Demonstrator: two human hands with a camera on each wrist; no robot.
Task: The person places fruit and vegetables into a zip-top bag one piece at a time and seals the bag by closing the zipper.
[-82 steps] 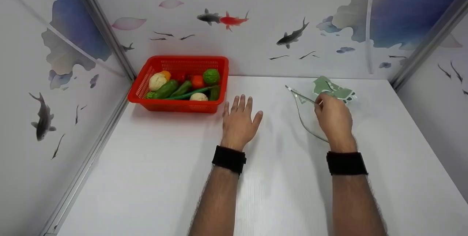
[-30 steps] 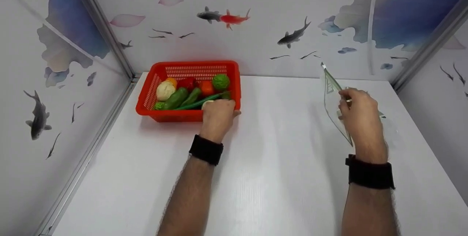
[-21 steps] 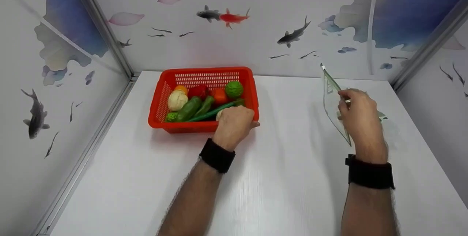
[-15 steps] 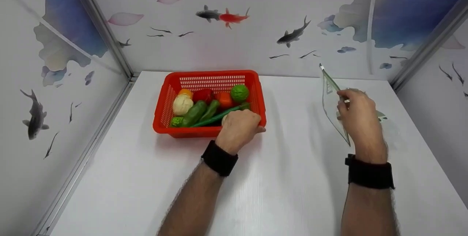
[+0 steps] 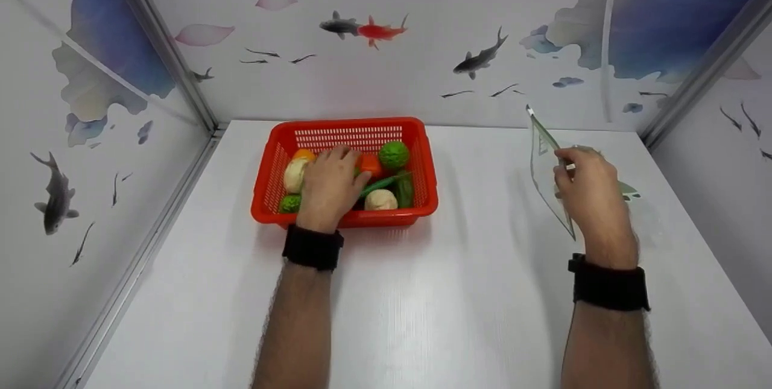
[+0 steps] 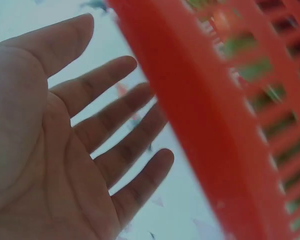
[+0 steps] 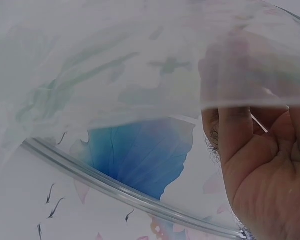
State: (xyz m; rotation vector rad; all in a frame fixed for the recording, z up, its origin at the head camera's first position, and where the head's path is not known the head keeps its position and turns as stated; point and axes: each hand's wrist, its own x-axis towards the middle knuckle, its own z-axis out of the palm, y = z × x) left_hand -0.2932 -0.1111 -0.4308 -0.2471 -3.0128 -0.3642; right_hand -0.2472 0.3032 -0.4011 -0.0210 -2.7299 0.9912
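My left hand [image 5: 329,187] is over the red basket [image 5: 427,169], its extended fingers above the vegetables. In the left wrist view that hand [image 6: 85,130] shows its palm and spread fingers beside the basket wall [image 6: 190,110], holding nothing. Around it lie a pale round vegetable [image 5: 294,175], a tomato [image 5: 370,166], a green cabbage [image 5: 394,155] and another pale vegetable [image 5: 381,199]; the hand hides the middle ones. On the right, my right hand [image 5: 594,193] pinches the edge of a clear zip bag [image 5: 627,189] with green print. The bag's film [image 7: 100,75] spans the right wrist view, its mouth parted.
The basket stands on a white table [image 5: 410,310] near the back wall [image 5: 416,93], which is printed with fish. Side panels with metal corner posts [image 5: 160,39] bound the table left and right. A black band [image 5: 313,247] circles each wrist.
My left hand gripped the basket's front right rim and pulled it right and nearer, then let go and moved left over the vegetables. Earlier, my right hand shifted right and nearer with the bag.
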